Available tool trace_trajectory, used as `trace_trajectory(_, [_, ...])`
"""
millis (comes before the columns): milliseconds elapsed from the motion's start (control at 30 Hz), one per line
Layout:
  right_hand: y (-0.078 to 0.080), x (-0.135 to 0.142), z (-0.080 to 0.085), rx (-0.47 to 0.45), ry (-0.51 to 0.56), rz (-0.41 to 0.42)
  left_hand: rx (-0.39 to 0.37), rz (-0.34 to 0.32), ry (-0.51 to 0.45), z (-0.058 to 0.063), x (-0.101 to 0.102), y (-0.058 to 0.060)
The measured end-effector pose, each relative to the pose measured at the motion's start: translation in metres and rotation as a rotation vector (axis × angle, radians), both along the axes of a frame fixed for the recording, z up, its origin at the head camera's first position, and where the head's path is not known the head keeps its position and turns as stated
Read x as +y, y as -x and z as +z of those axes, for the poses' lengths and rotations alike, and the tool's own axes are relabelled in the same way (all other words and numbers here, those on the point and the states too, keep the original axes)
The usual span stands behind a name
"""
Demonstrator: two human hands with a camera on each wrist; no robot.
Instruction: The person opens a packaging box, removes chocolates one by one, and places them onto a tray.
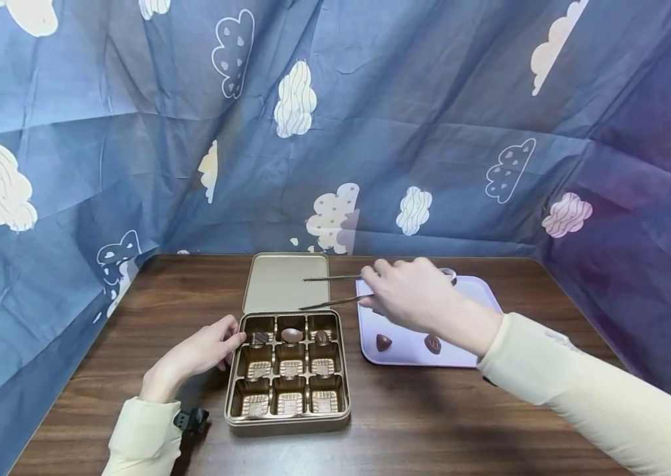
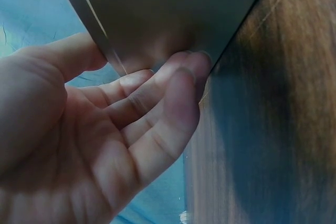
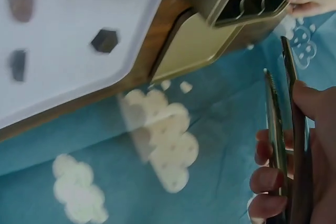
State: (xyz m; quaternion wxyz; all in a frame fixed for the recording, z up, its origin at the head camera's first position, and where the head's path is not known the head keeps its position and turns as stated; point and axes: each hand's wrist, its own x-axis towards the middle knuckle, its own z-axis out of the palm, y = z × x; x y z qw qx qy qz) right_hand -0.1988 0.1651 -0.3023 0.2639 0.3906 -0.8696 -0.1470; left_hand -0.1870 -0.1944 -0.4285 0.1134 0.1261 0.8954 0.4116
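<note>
The right hand [image 1: 409, 291] holds a pair of metal tongs [image 1: 338, 302], its fingers clamped on the two arms. The tongs' tips stand apart with no chocolate between them. Their long axis runs roughly left to right; the tips point left from the right fingers and hang over the lid [image 1: 281, 281], which lies at the far edge of the tin box [image 1: 290, 428].

The left hand [image 1: 201, 350] holds the tin box at its left wall. The left wrist view details this contact: thumb at the rim, bent fingers against the outer face.

The tin box is immediately right of the left fingers and contains a nine-compartment insert. Its far row holds, from the left fingers outward, a dark chocolate [image 1: 260, 339], an oval chocolate [image 1: 291, 336] and a ridged chocolate [image 1: 322, 338]. Embossed floors show in the two nearer rows.

The pale lilac tray [image 1: 409, 355] sits on the desk [image 1: 180, 297] below the right fingers. The head view shows a pointed chocolate [image 1: 383, 342] and a grooved chocolate [image 1: 433, 344] in it, nearer the wearer than those fingers. The right wrist view shows four pieces, including a dark hexagonal chocolate [image 3: 105, 41].
</note>
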Motion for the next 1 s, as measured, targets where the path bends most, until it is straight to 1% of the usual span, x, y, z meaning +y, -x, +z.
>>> trace_trajectory(100, [-0.003, -0.017, -0.005, -0.016, -0.017, 0.016, 0.001, 0.004, -0.003, 0.001, 0.002, 0.0])
trace_trajectory(333, [0.001, -0.051, -0.015, -0.086, -0.092, -0.014, 0.004, 0.013, -0.003, 0.001, 0.002, -0.002])
trace_trajectory(567, [0.004, -0.076, -0.027, -0.085, -0.124, 0.024, 0.008, 0.015, -0.002, 0.001, 0.001, -0.001])
trace_trajectory(733, [0.006, -0.091, -0.036, -0.096, -0.136, 0.019, 0.007, 0.005, 0.006, 0.001, 0.001, 0.0])
trace_trajectory(867, [0.006, -0.105, -0.034, -0.078, -0.141, -0.004, 0.004, 0.01, 0.011, 0.002, 0.0, -0.001])
trace_trajectory(933, [0.004, -0.113, -0.029, -0.079, -0.164, -0.027, 0.002, 0.01, 0.008, 0.001, 0.0, -0.001])
trace_trajectory(1000, [0.002, -0.122, -0.025, -0.091, -0.21, -0.059, 0.005, 0.008, 0.005, 0.0, 0.0, -0.002])
